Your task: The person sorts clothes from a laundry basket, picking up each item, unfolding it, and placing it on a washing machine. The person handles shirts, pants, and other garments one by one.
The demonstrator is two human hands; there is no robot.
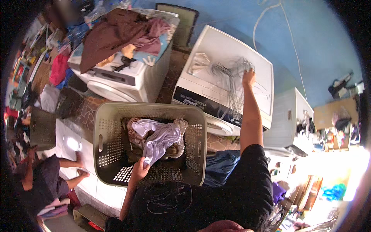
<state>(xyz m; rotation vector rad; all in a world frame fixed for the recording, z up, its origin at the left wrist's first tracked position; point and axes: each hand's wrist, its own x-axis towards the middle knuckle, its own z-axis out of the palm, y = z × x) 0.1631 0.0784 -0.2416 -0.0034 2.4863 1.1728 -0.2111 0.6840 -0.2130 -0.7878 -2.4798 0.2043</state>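
Observation:
Below me is a large olive-grey perforated laundry basket (150, 108) with crumpled clothes inside. A pale lavender satin garment (162, 143) lies on top of brown and beige clothes (134, 145). Reaching over the basket's near side, my left hand (141, 169) is closed on a lower end of the lavender garment. My right arm stretches forward to a white front-loading machine, where my right hand (249, 77) is closed on thin metal wires. They belong to a tangled bundle of wire hangers (232, 77) spread over the machine's top and hanging down its front.
The white machine (212, 38) stands beside another (143, 79) heaped with brown cloth (110, 36). To the right is a third white appliance (284, 120). At left, another person (46, 176) is on the tiled floor (71, 145). Blue cloth (220, 168) lies right of the basket.

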